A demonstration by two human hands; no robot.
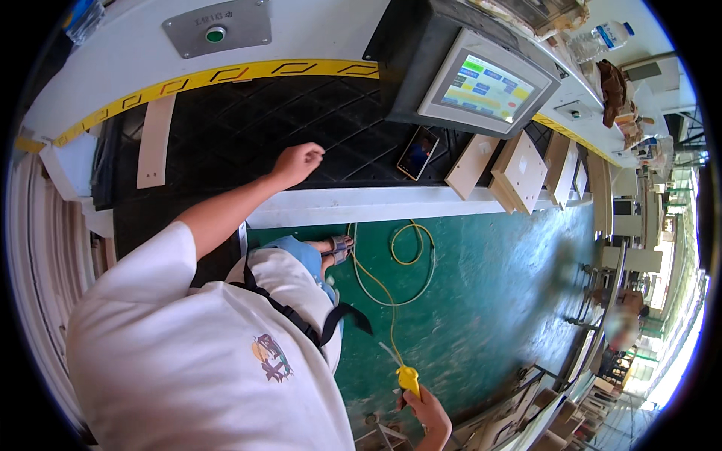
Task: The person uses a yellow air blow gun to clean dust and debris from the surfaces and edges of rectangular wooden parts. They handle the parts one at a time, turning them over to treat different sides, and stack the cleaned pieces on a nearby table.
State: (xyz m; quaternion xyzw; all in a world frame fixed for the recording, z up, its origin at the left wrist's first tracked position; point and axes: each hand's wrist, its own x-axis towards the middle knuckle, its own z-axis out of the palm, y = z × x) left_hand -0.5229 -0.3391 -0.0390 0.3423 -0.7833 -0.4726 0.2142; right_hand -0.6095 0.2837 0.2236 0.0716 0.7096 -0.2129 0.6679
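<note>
My left hand (297, 164) hovers over the black work surface (346, 135) near its front edge. Its fingers are curled in, and nothing shows between them. Low in the view, my right hand (427, 412) grips a yellow air blow gun (408, 377) held out over the floor. A thin yellow hose (392, 319) runs from the gun toward the bench. To the right of my left hand lies a phone (418, 153) with its screen lit. A narrow pale board (156, 143) rests on the surface to the left.
A touchscreen panel (489, 86) juts over the bench. Several pale boards (520, 173) lie along the edge to its right. A green button (216, 34) sits on a metal plate at the back. Hose loops (412, 259) lie on the green floor (481, 301) beside my feet.
</note>
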